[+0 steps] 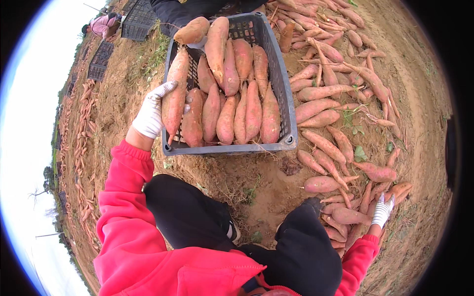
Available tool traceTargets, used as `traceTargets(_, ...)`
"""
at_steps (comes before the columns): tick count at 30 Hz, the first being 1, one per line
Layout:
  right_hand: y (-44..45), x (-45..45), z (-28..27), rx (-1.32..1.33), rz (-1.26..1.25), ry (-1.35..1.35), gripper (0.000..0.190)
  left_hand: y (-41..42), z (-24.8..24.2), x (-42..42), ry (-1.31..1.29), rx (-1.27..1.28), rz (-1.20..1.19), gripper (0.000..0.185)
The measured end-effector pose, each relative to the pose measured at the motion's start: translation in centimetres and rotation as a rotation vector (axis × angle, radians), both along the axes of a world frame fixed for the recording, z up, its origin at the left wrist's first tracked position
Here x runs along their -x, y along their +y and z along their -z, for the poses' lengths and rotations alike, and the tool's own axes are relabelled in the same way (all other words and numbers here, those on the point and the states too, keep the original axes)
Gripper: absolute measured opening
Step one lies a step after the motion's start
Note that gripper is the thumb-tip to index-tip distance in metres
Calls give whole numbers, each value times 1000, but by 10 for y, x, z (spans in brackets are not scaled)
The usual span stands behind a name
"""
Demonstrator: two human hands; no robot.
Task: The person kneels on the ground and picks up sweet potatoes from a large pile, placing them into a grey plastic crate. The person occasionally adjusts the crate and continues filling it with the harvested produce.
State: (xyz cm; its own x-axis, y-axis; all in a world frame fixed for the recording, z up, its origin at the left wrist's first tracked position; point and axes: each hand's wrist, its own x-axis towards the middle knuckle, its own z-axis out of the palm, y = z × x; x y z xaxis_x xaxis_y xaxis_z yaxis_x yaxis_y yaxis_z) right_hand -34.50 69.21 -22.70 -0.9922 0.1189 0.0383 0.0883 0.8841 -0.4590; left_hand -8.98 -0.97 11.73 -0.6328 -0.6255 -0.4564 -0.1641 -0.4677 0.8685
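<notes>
My left hand [152,108], in a white striped glove, grips a long pinkish sweet potato [173,100] at the left side of a black plastic crate [229,150]. Inside the crate, several sweet potatoes [224,122] lie in rows, mostly lengthwise. Low on the right, my right hand [383,211], gloved alike, reaches onto the ground pile and touches a sweet potato [399,190] with spread fingers; whether it grips is unclear. Another person's gloved hand [199,44] is at the crate's far left, partly hidden behind a stubby sweet potato [192,30].
A long heap of sweet potatoes [322,92] lies on the soil right of the crate. The other person's dark sleeve [166,14] is beyond it. More black crates [139,20], a distant person in pink [103,26] and rows of sweet potatoes [83,137] are at left.
</notes>
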Motion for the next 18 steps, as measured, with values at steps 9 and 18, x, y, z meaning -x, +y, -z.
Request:
traceTargets(9,-116,-28,-51,678,-253,-167,43,-109,94,59,-391,652,-6,59)
traceTargets(18,-176,-77,-120,611,-407,-331,37,-159,182,117,-1262,1653,366,39)
